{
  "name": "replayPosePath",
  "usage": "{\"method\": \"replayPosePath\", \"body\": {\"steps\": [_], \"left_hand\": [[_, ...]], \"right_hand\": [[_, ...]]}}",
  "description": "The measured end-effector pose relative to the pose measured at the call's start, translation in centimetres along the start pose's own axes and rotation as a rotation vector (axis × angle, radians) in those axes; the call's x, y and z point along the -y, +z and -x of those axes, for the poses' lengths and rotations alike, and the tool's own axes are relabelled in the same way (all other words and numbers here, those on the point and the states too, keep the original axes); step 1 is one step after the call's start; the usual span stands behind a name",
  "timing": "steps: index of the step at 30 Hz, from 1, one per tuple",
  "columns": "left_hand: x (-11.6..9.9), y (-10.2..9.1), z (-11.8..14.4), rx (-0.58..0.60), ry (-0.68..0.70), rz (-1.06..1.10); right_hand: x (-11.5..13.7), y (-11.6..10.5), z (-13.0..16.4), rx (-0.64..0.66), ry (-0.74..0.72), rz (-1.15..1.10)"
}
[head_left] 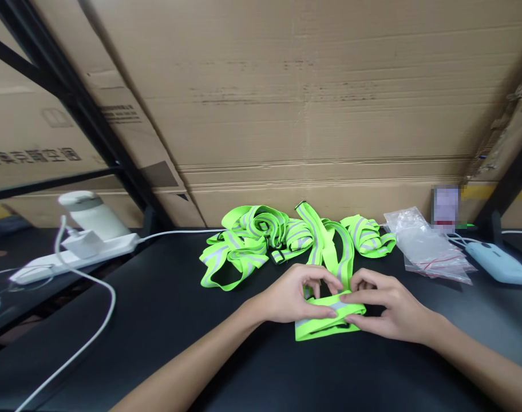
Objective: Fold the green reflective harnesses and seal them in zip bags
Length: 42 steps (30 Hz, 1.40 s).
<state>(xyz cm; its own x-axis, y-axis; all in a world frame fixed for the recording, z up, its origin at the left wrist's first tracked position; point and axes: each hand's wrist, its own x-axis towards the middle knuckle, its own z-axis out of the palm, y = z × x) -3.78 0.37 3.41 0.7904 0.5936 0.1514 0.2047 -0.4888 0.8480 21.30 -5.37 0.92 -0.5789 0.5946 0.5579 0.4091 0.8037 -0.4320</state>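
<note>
A left hand (pixel 293 294) and right hand (pixel 387 306) pinch a folded lime-green strap (pixel 341 311) between thumbs and fingers, well in from the far edge of the black surface (pixel 252 366), near which more straps (pixel 261 229) lie heaped. The webbing looks light, soft and hardly fragile, though its loose layers seem apt to spread; the surest hold is likely across the stacked folds at either end.

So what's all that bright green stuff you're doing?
A person has a green strap in both bare hands, the left hand and right hand pinching its flat folds just above the black table. Behind the hands, more straps lie bunched up, and some clear bags lie off to the right.
</note>
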Motion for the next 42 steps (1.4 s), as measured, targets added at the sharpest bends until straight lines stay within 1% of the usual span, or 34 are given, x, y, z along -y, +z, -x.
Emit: {"method": "replayPosePath", "body": {"steps": [2,5,7,9,12,15,18,22,28,32,38,42], "left_hand": [[-0.2,-0.1,0.1,-0.019,0.045,-0.062],[-0.4,-0.5,0.2,-0.036,0.116,-0.198],[-0.7,-0.9,0.4,-0.013,0.140,-0.278],[-1.0,-1.3,0.6,0.046,0.129,-0.310],[-1.4,-1.8,0.9,0.144,0.060,-0.346],[-1.5,-2.2,1.2,0.184,0.017,-0.409],[-1.6,-2.4,1.3,0.181,0.009,-0.429],[-1.4,-2.8,1.4,0.146,-0.029,-0.447],[-0.8,-2.9,1.4,0.146,-0.042,-0.383],[-0.9,-2.4,1.3,0.137,-0.030,-0.446],[-1.7,-1.9,1.3,0.158,-0.054,-0.567],[-1.6,-1.8,1.3,0.114,-0.035,-0.582]], "right_hand": [[0.1,-0.1,-0.1,0.009,-0.016,0.040],[0.4,-0.1,-0.3,0.061,-0.026,0.080],[0.5,0.0,-0.4,0.093,-0.030,0.106],[0.5,0.2,-0.3,0.113,-0.042,0.131],[0.4,0.4,-0.3,0.135,-0.056,0.157],[0.4,0.5,-0.3,0.154,-0.034,0.165],[0.3,0.4,-0.3,0.167,-0.007,0.173],[0.1,0.2,-0.3,0.156,0.000,0.176],[0.1,0.2,-0.1,0.171,-0.006,0.186],[0.3,0.2,0.0,0.181,-0.002,0.197],[0.1,0.2,0.0,0.216,0.015,0.181],[0.2,0.3,0.1,0.196,0.008,0.199]]}}
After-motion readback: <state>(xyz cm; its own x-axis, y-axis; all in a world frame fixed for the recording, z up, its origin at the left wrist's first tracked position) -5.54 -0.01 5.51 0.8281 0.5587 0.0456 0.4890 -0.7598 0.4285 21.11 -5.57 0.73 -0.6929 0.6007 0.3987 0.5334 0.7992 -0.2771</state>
